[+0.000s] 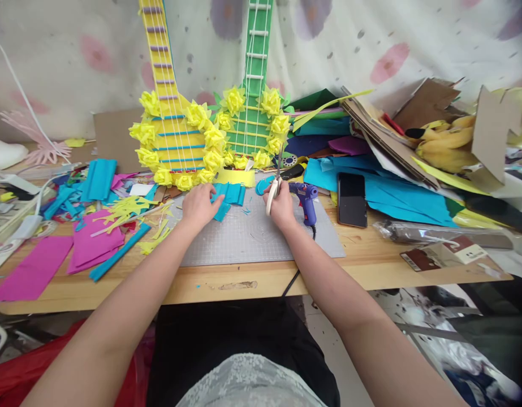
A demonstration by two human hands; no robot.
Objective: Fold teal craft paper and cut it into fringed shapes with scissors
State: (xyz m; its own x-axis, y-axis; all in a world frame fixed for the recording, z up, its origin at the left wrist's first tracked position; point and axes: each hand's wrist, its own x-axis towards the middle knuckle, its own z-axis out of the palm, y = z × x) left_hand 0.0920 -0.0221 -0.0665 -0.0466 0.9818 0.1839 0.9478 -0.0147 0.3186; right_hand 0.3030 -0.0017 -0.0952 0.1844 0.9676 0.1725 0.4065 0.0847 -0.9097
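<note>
My right hand [283,207] is closed round the white handles of a pair of scissors [274,195], whose blades point up and away from me. My left hand [201,207] rests at the left side of the grey cutting mat [244,246], thumb spread from the fingers, beside folded blue crepe paper pieces [234,194]. Whether its fingertips touch the paper is hard to see. Small blue scraps lie between the hands. A purple glue gun [307,203] sits just right of my right hand. Behind stand a yellow paper guitar [180,150] and a green paper guitar [249,133], both edged with yellow paper flowers.
A black phone [352,199] lies right of the mat, near blue paper sheets [407,195] and stacked cardboard [432,104]. Magenta paper [34,268], a rolled blue strip [120,252] and yellow scraps [129,209] cover the left side. The glue gun's cord [291,282] hangs over the front edge.
</note>
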